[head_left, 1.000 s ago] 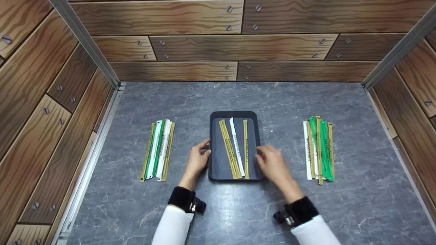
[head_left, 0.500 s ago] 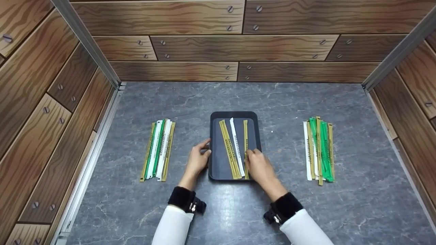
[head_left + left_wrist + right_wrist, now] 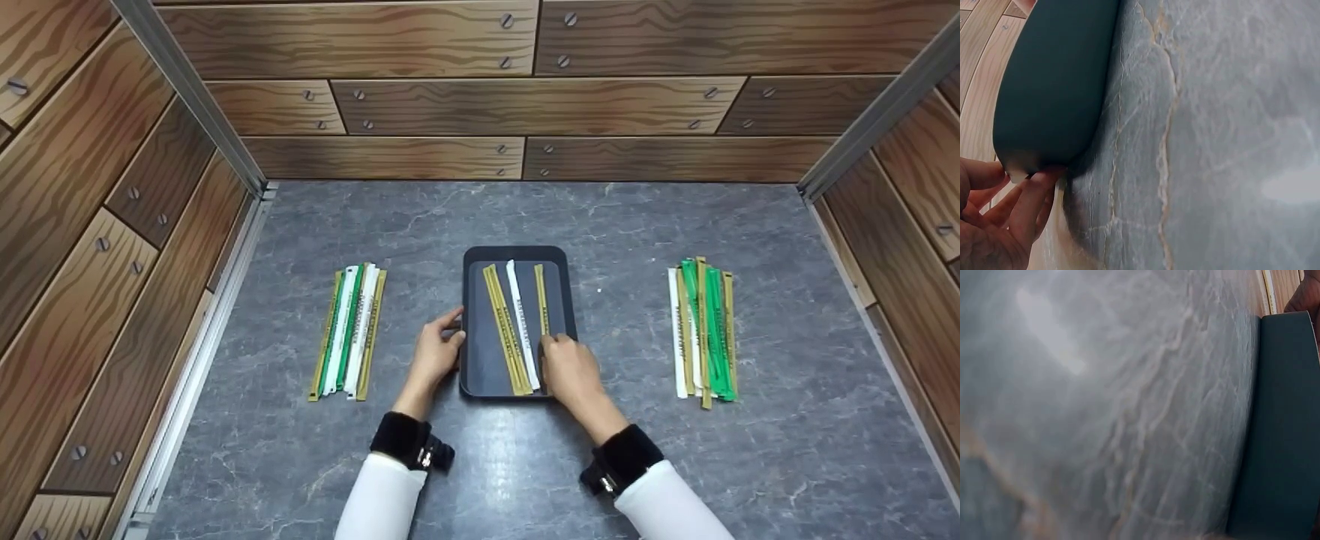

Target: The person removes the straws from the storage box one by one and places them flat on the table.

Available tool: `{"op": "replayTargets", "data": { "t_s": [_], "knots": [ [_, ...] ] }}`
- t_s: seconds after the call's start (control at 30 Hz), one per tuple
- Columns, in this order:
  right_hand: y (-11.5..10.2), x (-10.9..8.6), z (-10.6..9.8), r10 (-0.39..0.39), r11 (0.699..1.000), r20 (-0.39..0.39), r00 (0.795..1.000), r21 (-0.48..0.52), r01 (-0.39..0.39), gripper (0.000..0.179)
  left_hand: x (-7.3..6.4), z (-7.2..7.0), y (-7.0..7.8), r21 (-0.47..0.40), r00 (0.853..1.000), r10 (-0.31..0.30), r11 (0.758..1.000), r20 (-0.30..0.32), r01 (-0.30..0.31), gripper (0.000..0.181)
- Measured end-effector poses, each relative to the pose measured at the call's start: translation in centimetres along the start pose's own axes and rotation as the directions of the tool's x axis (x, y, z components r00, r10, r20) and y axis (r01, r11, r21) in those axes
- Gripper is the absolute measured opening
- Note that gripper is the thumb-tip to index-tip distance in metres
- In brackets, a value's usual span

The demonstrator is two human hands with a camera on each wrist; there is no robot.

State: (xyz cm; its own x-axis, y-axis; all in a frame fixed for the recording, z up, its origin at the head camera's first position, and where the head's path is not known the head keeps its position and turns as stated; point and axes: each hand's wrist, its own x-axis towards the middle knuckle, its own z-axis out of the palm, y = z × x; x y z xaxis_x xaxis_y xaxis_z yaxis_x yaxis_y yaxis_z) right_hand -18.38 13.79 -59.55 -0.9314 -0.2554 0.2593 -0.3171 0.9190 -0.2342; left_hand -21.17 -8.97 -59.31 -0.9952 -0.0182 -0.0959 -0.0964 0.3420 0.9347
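A dark rectangular tray (image 3: 472,375) lies in the middle of the table, holding several long, thin stick packets. In it are gold packets (image 3: 504,322) on the left, a white packet (image 3: 520,307) beside them and another gold packet (image 3: 541,292) on the right. My left hand (image 3: 437,349) grips the tray's left wall between thumb and fingers; the left wrist view shows the fingertips (image 3: 1044,177) at the tray's edge. Reaching over the right rim, my right hand (image 3: 572,367) pinches the right-hand gold packet with curled fingers and hides its lower half. In the right wrist view the tray wall covers most of that hand.
A bundle of gold, green and white stick packets (image 3: 351,330) lies left of the tray. Another bundle (image 3: 703,330) is to the right. Wood-patterned walls (image 3: 480,105) enclose the grey marbled table (image 3: 420,217) at the back and sides.
My right hand has moved left from the tray's right rim to the gold packet inside, whose far end has tilted slightly left. The left hand has stayed in place.
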Motion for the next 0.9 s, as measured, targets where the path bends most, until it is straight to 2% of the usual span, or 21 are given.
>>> {"op": "replayTargets", "data": {
  "t_s": [0.23,0.43,0.6,0.73,0.9],
  "knots": [
    [-0.4,0.1,0.0,-0.024,1.000,-0.023,0.999,0.006,0.024,0.010,0.1,0.1,0.0,0.016,1.000,-0.007,1.000,0.005,0.007,0.044],
    [-0.5,0.3,-0.2,0.009,0.998,0.056,0.998,0.058,-0.012,0.025,0.1,0.1,0.1,0.016,1.000,0.011,1.000,-0.002,-0.011,0.043],
    [-0.3,0.5,-0.7,0.044,0.983,0.090,0.995,0.171,-0.059,0.034,0.2,0.1,0.1,0.013,1.000,0.001,1.000,-0.003,-0.001,0.044],
    [0.0,0.5,-1.3,0.100,0.937,0.093,0.991,0.327,-0.125,0.041,0.1,0.0,0.1,0.025,1.000,0.007,1.000,-0.005,-0.007,0.044],
    [0.1,0.4,-2.7,0.160,0.833,0.125,0.979,0.515,-0.202,0.048,0.1,0.0,0.1,0.037,1.000,0.015,0.999,-0.007,-0.014,0.044]
  ]
}}
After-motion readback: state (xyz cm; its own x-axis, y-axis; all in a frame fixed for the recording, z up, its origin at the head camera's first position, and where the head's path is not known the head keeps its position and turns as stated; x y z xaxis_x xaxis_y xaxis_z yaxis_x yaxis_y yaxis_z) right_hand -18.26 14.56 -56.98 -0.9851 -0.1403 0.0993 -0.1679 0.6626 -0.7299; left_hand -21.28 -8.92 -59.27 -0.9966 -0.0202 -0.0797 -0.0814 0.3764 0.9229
